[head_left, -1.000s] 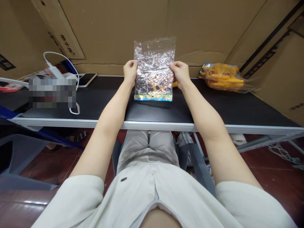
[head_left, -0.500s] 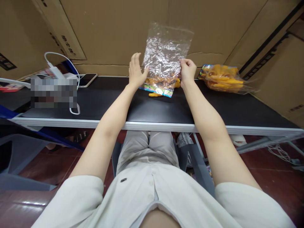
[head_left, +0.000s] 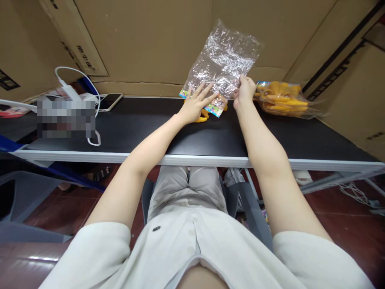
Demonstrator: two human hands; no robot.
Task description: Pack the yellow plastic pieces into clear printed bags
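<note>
A clear plastic bag with a colourful printed strip along its lower edge is tilted up to the right in front of the cardboard. My right hand pinches the bag's right side between thumb and fingers. Against the bag's lower part my left hand lies with fingers spread, near the printed strip. Yellow-orange pieces show below and behind the left hand; their kind is hard to make out, and the left palm hides part of them.
On the right of the black table lies another clear bag filled with yellow-orange pieces. To the left are a phone, a white cable and a blurred-out patch. Cardboard walls in the back and sides.
My left hand has moved right, from beside the bag onto its lower part, fingers spread. The right hand has shifted slightly right, and the bag's top has swung to the right.
</note>
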